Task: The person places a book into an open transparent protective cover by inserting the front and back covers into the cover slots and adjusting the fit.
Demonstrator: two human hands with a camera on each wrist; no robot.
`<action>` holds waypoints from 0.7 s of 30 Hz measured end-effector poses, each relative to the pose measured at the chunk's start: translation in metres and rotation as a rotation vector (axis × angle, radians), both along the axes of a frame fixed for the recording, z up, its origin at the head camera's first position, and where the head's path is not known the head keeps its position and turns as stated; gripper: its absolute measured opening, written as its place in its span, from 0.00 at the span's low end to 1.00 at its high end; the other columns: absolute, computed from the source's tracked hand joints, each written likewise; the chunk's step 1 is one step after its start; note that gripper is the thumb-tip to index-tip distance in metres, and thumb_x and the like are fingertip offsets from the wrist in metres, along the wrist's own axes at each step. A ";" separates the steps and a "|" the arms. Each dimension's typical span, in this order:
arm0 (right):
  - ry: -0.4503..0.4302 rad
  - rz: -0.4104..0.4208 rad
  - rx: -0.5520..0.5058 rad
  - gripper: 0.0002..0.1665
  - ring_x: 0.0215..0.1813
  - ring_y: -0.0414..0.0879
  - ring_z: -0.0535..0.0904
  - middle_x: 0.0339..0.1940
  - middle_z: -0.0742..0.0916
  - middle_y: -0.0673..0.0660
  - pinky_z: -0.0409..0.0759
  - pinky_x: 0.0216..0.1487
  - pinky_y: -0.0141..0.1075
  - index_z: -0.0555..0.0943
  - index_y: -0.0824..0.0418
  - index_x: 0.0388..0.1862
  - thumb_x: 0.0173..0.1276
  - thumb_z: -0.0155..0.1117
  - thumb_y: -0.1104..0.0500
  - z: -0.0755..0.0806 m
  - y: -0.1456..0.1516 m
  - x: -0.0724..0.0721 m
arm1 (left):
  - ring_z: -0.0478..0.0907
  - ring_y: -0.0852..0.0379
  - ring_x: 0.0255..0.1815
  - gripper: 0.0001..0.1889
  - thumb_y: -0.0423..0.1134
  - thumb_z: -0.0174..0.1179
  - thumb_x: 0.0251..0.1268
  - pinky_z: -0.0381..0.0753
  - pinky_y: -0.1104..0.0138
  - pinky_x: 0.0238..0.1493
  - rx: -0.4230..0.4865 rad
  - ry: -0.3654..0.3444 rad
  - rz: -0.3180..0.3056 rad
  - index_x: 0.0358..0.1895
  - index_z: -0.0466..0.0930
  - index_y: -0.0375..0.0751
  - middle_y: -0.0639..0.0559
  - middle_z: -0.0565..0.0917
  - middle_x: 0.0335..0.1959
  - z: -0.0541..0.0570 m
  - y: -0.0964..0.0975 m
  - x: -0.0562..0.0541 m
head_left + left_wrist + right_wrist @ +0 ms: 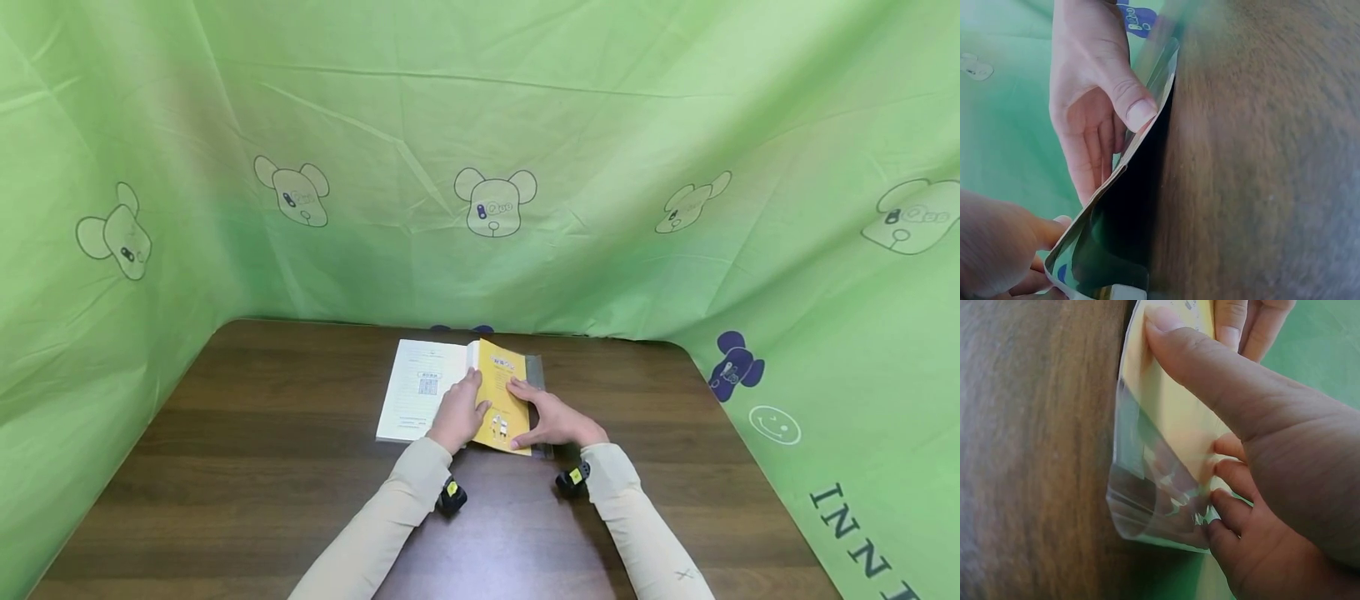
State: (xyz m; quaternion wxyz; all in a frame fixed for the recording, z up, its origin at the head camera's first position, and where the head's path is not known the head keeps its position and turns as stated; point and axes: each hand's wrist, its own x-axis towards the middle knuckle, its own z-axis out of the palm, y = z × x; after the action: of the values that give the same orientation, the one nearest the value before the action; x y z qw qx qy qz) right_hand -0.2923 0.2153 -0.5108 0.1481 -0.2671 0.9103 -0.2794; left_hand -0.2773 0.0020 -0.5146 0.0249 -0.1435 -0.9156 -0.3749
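Observation:
A book lies open on the table, its white page (408,400) on the left and its yellow cover (495,379) on the right. Clear plastic film (535,372) sticks out past the cover's right side; the right wrist view shows this film (1132,515) bent into a fold. Near the spine, my left hand (456,412) rests on the book, thumb on the yellow cover. My right hand (558,419) spreads over the cover's right part, its thumb by the near edge and fingers farther up. From the left wrist, the cover looks tilted, with dark shadow beneath.
The brown wooden table (247,467) extends around the book. Green cloth (390,250) printed with bear heads hangs behind and at both sides. A black device with a yellow mark (451,496) sits on the left wrist, and a similar device (574,477) on the right.

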 end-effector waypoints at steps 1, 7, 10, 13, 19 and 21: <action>0.001 0.000 -0.001 0.62 0.83 0.61 0.52 0.83 0.59 0.66 0.54 0.81 0.56 0.60 0.67 0.80 0.54 0.83 0.47 0.000 0.000 0.000 | 0.68 0.34 0.73 0.30 0.33 0.63 0.71 0.68 0.50 0.74 -0.007 0.001 0.004 0.72 0.66 0.24 0.28 0.66 0.74 0.000 0.001 0.000; 0.004 0.017 0.000 0.61 0.83 0.62 0.52 0.83 0.59 0.66 0.54 0.81 0.56 0.60 0.68 0.80 0.55 0.82 0.47 0.001 0.001 0.001 | 0.72 0.35 0.70 0.28 0.34 0.65 0.69 0.73 0.50 0.71 -0.072 0.034 0.009 0.68 0.71 0.24 0.28 0.70 0.72 -0.004 0.005 -0.001; -0.003 0.026 -0.001 0.59 0.83 0.62 0.51 0.83 0.59 0.66 0.54 0.80 0.57 0.60 0.68 0.80 0.58 0.81 0.48 0.001 0.003 0.000 | 0.74 0.34 0.68 0.27 0.36 0.65 0.69 0.75 0.49 0.69 -0.113 0.047 -0.027 0.66 0.73 0.24 0.27 0.71 0.70 -0.002 0.002 -0.003; -0.019 0.031 -0.005 0.57 0.83 0.62 0.50 0.83 0.58 0.66 0.53 0.81 0.58 0.60 0.67 0.80 0.60 0.79 0.49 0.000 0.006 -0.001 | 0.72 0.32 0.70 0.29 0.38 0.65 0.70 0.71 0.48 0.72 -0.133 0.011 -0.105 0.67 0.72 0.24 0.26 0.69 0.71 0.004 -0.007 -0.006; -0.032 0.023 -0.006 0.58 0.84 0.62 0.48 0.84 0.56 0.64 0.51 0.81 0.59 0.59 0.65 0.81 0.59 0.79 0.48 -0.003 0.010 -0.003 | 0.61 0.35 0.78 0.35 0.41 0.64 0.71 0.59 0.50 0.79 -0.129 -0.134 -0.272 0.73 0.64 0.25 0.32 0.59 0.79 0.009 -0.027 -0.014; -0.023 0.020 -0.006 0.58 0.84 0.63 0.48 0.84 0.57 0.65 0.51 0.80 0.60 0.59 0.65 0.81 0.59 0.80 0.48 -0.004 0.010 -0.003 | 0.59 0.36 0.79 0.36 0.42 0.64 0.71 0.57 0.51 0.80 -0.133 -0.155 -0.306 0.75 0.62 0.26 0.34 0.57 0.80 0.009 -0.032 -0.015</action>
State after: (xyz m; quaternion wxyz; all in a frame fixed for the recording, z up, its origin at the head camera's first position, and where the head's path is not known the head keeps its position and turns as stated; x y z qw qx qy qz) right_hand -0.2948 0.2253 -0.5144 0.1604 -0.2734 0.9051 -0.2834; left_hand -0.2926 -0.0298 -0.5053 -0.1126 -0.2529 -0.9051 -0.3229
